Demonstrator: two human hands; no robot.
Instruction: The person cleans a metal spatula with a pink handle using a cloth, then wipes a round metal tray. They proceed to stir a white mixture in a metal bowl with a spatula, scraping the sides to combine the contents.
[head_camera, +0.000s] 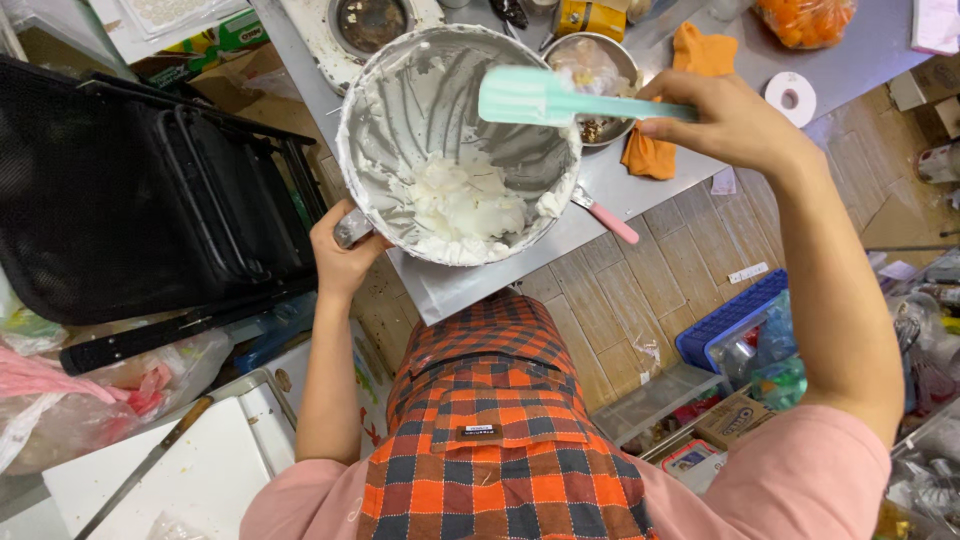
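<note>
A large metal mixing bowl (400, 110) smeared with white cream is tilted toward me, a heap of cream (460, 205) lying at its lower side. My left hand (345, 255) grips the bowl's handle at its lower left rim. Above the bowl's upper right rim, my right hand (725, 120) holds a mint-green spatula (540, 97) by its handle, the blade over the bowl's inside and clear of the cream.
The bowl hangs over the corner of a steel table (600, 200) carrying a smaller metal bowl (590, 60), an orange cloth (690, 60), a pink-handled tool (610, 222) and a tape roll (791, 98). Black folded chairs (130, 190) stand left; a blue crate (730, 320) and boxes sit right.
</note>
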